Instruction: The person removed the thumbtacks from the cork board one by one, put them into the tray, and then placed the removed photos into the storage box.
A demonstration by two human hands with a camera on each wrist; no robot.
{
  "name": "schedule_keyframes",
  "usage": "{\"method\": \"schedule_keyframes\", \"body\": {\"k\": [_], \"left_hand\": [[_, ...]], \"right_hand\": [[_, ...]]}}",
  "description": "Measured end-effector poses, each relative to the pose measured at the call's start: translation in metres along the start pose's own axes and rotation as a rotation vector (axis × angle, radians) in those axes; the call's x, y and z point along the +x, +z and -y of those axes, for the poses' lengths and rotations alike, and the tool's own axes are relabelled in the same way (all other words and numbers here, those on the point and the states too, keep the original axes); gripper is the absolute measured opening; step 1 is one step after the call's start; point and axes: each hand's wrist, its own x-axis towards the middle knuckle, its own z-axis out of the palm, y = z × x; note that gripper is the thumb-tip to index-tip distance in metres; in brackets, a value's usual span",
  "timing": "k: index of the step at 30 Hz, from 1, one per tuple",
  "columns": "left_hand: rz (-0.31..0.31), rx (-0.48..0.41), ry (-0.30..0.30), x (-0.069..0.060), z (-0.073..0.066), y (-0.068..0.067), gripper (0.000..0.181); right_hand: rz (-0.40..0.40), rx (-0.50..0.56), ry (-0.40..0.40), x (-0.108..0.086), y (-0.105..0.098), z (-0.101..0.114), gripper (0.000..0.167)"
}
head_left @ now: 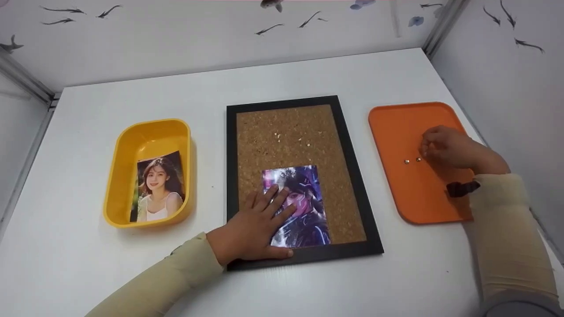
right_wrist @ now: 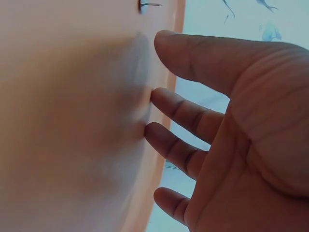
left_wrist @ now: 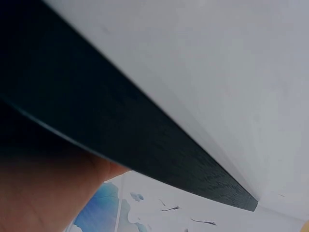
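Note:
My left hand [head_left: 260, 222] lies with fingers spread on a purple and blue picture of a figure with a pink-lit face [head_left: 304, 226]. That picture rests on the lower part of a black-framed corkboard [head_left: 291, 141]. Over an orange tray [head_left: 390, 127], my right hand [head_left: 454, 149] hovers with fingers loosely bent. Two small metal thumbtacks lie close to its fingertips, one thumbtack [head_left: 406, 162] left of the other thumbtack [head_left: 418, 159]. The right wrist view shows a thumbtack [right_wrist: 143, 6] pin-up beyond the thumb. Nothing is visible between the thumb and fingers there.
On the left stands a yellow bin [head_left: 112, 185] with a portrait photo [head_left: 158, 189] leaning inside. Several shiny specks [head_left: 278, 137] dot the upper cork. A white table [head_left: 211, 290] carries everything, with patterned panels [head_left: 198, 39] at the back and sides.

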Motion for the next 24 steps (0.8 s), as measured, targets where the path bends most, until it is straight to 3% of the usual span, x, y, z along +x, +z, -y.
{"method": "schedule_keyframes", "body": {"k": [15, 24], "left_hand": [[0.006, -0.002, -0.004, 0.0, 0.0007, 0.0007, 0.101], [-0.007, 0.0, -0.001, -0.0006, 0.0, 0.0006, 0.1]], "right_hand": [[0.006, 0.028, 0.05, 0.0016, 0.0037, -0.0023, 0.009], [0.011, 0.044, 0.013, -0.0029, 0.0035, -0.0035, 0.01]]}}
